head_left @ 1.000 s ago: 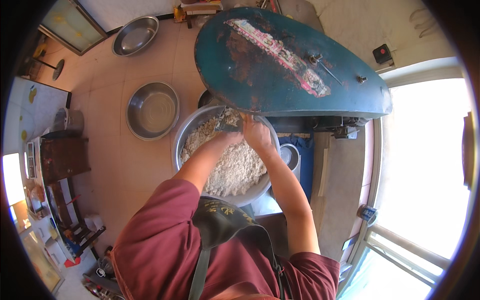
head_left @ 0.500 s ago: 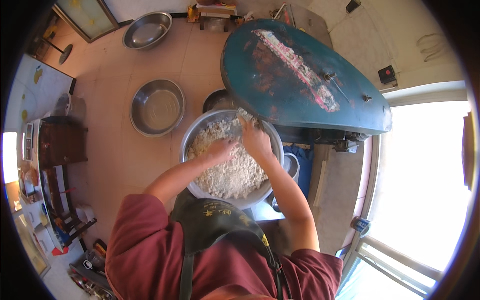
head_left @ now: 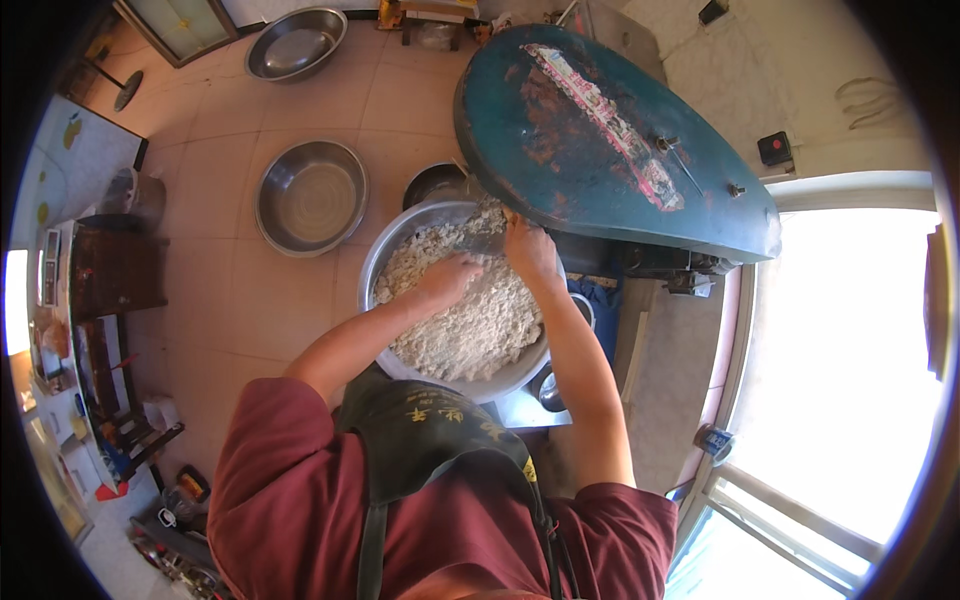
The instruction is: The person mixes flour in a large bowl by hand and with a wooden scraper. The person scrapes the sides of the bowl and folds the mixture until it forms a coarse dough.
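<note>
A large metal basin point(head_left: 371, 290) in front of me holds a heap of pale, crumbly dough point(head_left: 465, 335). My left hand point(head_left: 452, 277) is in the basin, its bent fingers closed on the crumbs near the middle. At the far right of the basin my right hand point(head_left: 532, 250) reaches beneath the edge of a big green machine cover point(head_left: 570, 130). Its fingers are curled beside a clump of dough, and the cover's edge partly hides them; what they grip is unclear. A greyish, blurred patch lies between my hands.
An empty-looking metal basin point(head_left: 312, 198) stands on the tiled floor to the left, another point(head_left: 296, 44) farther back. A smaller metal bowl point(head_left: 436, 185) sits just behind the dough basin. Dark wooden furniture point(head_left: 120, 270) lines the left; a bright window point(head_left: 840, 350) is at right.
My right hand has shifted slightly right and farther under the cover's edge. My left hand has moved a little away from me, and its fingers look more bent. The whole view has shifted slightly.
</note>
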A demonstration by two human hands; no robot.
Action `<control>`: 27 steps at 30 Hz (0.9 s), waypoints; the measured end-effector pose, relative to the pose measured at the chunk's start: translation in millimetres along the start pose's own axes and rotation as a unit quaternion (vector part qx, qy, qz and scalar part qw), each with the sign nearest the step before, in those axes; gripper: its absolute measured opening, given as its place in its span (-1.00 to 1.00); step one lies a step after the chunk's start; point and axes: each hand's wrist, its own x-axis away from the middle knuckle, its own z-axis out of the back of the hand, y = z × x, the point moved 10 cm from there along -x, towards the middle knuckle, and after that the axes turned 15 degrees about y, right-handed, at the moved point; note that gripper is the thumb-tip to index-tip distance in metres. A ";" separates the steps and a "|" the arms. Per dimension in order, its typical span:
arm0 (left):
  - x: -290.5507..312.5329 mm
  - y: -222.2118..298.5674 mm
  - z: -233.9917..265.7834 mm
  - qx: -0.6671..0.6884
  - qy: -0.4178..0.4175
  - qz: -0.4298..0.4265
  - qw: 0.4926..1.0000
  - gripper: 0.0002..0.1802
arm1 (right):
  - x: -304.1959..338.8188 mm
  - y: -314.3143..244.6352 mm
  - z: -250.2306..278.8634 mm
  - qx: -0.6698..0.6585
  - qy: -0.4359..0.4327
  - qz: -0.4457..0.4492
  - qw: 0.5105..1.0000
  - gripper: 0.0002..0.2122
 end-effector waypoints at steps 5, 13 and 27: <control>9.2 5.5 4.0 -0.006 0.011 -0.012 1.000 -0.61 | 22.8 -20.6 -4.8 0.003 -0.081 -0.020 0.996 -0.68; 5.5 12.0 3.6 -0.005 -0.040 0.058 0.997 -0.63 | 23.4 -37.8 3.1 -0.002 -0.078 -0.005 0.997 -0.64; -23.6 48.7 19.2 -0.063 -0.027 0.036 0.997 -0.67 | -2.5 -9.0 -25.8 0.009 -0.064 -0.009 0.998 -0.67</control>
